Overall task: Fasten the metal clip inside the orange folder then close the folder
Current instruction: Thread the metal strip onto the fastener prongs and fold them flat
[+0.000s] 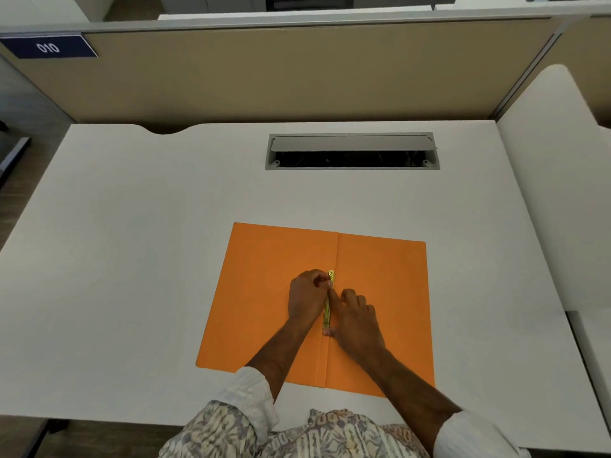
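Observation:
An orange folder point(258, 292) lies open and flat on the white desk, its spine running away from me. A thin brass metal clip point(328, 309) lies along the spine. My left hand point(305, 295) pinches the clip's far end with thumb and fingertips. My right hand point(355, 317) rests on the right leaf, with its index finger on the middle of the clip and its thumb at the near end. Both hands hide parts of the strip.
The white desk point(132, 259) has a grey cable tray point(352, 152) with its lid raised at the back. A beige partition point(264, 71) stands behind it. A white side panel point(555, 193) borders the desk on the right.

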